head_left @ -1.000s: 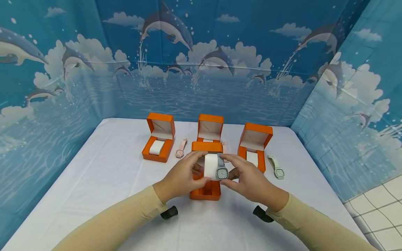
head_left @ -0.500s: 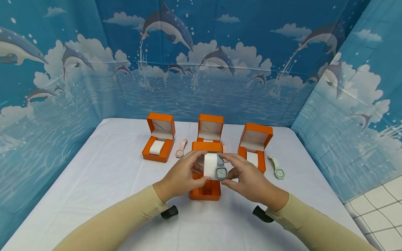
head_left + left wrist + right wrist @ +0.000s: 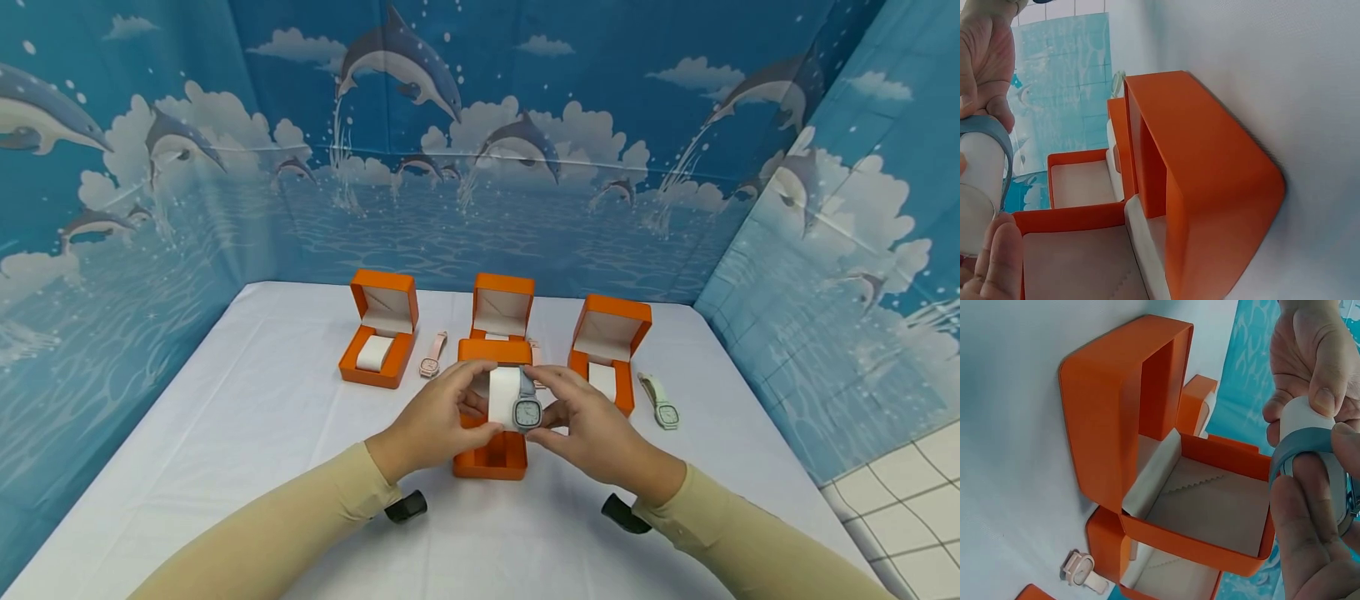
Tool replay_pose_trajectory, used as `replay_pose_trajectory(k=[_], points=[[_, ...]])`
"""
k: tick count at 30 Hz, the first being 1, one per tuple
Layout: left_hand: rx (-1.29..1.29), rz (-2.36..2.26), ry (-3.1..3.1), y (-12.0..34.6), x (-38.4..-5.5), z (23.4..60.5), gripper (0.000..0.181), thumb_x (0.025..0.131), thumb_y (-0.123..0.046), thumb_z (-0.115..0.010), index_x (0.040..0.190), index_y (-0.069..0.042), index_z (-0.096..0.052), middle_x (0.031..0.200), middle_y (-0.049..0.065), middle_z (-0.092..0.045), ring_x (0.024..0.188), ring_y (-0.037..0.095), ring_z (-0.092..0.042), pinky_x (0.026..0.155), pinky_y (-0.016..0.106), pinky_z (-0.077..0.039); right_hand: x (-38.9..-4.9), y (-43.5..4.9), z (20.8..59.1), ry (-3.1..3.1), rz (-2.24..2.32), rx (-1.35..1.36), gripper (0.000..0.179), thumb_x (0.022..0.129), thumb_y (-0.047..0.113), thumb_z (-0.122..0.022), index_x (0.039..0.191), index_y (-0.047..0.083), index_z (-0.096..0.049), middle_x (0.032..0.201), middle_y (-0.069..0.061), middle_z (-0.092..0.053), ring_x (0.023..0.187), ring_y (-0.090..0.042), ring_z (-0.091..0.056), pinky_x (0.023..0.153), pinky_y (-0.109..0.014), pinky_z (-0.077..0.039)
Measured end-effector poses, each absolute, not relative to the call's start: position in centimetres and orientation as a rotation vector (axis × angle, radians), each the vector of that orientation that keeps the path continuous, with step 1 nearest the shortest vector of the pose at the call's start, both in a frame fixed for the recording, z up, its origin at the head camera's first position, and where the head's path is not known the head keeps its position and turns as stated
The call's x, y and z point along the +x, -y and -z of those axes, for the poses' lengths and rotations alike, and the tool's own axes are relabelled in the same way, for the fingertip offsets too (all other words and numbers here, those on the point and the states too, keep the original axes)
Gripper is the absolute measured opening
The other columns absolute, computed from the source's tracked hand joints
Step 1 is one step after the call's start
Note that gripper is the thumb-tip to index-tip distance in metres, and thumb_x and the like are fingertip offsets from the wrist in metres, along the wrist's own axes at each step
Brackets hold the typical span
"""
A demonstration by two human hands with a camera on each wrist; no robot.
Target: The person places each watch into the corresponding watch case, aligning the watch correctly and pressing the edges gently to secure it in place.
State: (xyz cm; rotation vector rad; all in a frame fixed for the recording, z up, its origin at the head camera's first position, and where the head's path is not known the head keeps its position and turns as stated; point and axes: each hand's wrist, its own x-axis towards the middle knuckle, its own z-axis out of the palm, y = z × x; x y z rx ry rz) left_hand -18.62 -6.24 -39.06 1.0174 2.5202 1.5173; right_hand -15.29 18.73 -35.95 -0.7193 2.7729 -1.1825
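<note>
Above an open orange watch box [image 3: 491, 469], my two hands hold a white watch cushion [image 3: 502, 400] between them. My left hand [image 3: 431, 427] grips its left end with thumb and fingers. On the right end sits a watch [image 3: 528, 413] with a square face and a grey-blue strap, pinched by my right hand [image 3: 596, 429]. In the right wrist view the strap [image 3: 1302, 442] loops around the cushion's end, and fingertips of the right hand lie inside the loop against that end. The box base [image 3: 1157, 169] shows a bare orange compartment in the left wrist view.
Three more open orange boxes stand behind: left [image 3: 371, 379], middle [image 3: 504, 285] and right [image 3: 615, 307]. White cushions show in them. A pink watch [image 3: 431, 365] lies beside the left box, another pink strap [image 3: 537, 354] by the middle one, a pale green watch [image 3: 664, 410] at right.
The watch has shifted slightly left along the cushion in the right hand's fingers. The left hand, the boxes and the other watches stay where they were.
</note>
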Motion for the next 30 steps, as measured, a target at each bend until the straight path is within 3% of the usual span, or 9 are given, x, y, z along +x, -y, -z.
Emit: replay_pose_trajectory(k=[10, 18, 30], points=[[1.006, -1.501, -2.499, 6.39, -18.64, 38.92, 0.076, 0.090, -0.013, -0.084, 0.154, -0.007, -0.044, 0.140, 0.002, -0.056, 0.098, 0.007, -0.070, 0.090, 0.021, -0.060, -15.24, -18.82, 36.19, -2.934, 1.050, -0.804, 0.083, 0.085, 0.010, -0.088, 0.158, 0.013, -0.049, 0.158, -0.006, -0.045, 0.123, -0.026, -0.067, 0.094, -0.034, -0.062], [1.008, -1.489, -2.508, 6.36, -18.69, 38.88, 0.075, 0.090, -0.014, -0.084, 0.154, -0.007, -0.045, 0.139, 0.003, -0.056, 0.098, 0.007, -0.070, 0.090, 0.021, -0.060, -15.38, -18.87, 36.23, -2.940, 1.041, -0.814, 0.084, 0.085, 0.011, -0.089, 0.158, 0.012, -0.049, 0.157, -0.005, -0.048, 0.117, -0.020, -0.066, 0.095, -0.031, -0.062], [1.004, -1.470, -2.531, 6.42, -18.65, 38.80, 0.075, 0.090, -0.014, -0.084, 0.154, -0.008, -0.045, 0.139, 0.002, -0.057, 0.097, 0.007, -0.069, 0.089, 0.020, -0.060, -15.42, -18.77, 36.22, -2.934, 1.033, -0.791, 0.083, 0.085, 0.011, -0.089, 0.158, 0.012, -0.050, 0.157, -0.005, -0.047, 0.113, -0.021, -0.065, 0.081, -0.022, -0.061]])
